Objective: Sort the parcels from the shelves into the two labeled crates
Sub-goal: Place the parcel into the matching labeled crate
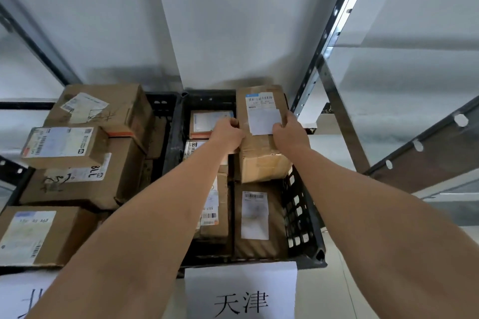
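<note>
The cardboard parcel sits tilted over the far right corner of the right crate, the one with the 天津 label. The left hand and the right hand grip its two sides, fingers curled round the edges. To land it well, lower it flat onto the parcels beneath, keeping fingers off the crate wall. The left crate is piled high; the shelf upright stands close on the right.

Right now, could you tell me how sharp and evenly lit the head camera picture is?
Head view: wide-angle bending bows the shelf posts; soft shadow on the wall above the crate; the held parcel has a label too blurred to read, the paper sign is legible.
</note>
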Available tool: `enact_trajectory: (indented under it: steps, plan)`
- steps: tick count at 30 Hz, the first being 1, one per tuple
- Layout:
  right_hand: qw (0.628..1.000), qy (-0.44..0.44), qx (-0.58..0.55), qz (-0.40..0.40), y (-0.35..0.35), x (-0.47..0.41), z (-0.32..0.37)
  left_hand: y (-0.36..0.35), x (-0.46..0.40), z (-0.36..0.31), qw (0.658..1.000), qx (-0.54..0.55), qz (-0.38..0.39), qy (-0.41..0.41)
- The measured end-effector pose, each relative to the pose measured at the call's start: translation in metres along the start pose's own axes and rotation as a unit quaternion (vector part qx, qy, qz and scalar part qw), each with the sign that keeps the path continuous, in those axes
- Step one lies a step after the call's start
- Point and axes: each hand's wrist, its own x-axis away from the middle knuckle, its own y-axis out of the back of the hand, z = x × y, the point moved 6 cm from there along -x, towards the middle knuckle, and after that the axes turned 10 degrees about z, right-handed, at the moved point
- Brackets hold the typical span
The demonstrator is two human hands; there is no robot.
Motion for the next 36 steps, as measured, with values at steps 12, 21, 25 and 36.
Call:
enact_trajectory:
  steps: [12, 21, 25, 36]
  plan:
    - [0.990, 0.040, 0.133, 0.003, -0.024, -0.034, -0.021, 0.005, -0.031, 0.020, 0.997, 0.023, 0.002, -0.078]
    - [0.934, 0.135, 0.329, -0.024, -0.017, 0.002, -0.013, -0.033, 0.001, 0.001, 0.807, -0.540, -0.070, -0.228]
    - [0.925, 0.116, 0.361, 0.030, -0.028, 0.002, -0.032, -0.046, 0.004, 0.017, 0.785, -0.598, 0.018, -0.160]
    - [0.927, 0.053, 0.365, 0.067, -0.019, 0.008, -0.013, -0.044, 0.005, 0.007, 0.774, -0.624, 0.042, -0.097]
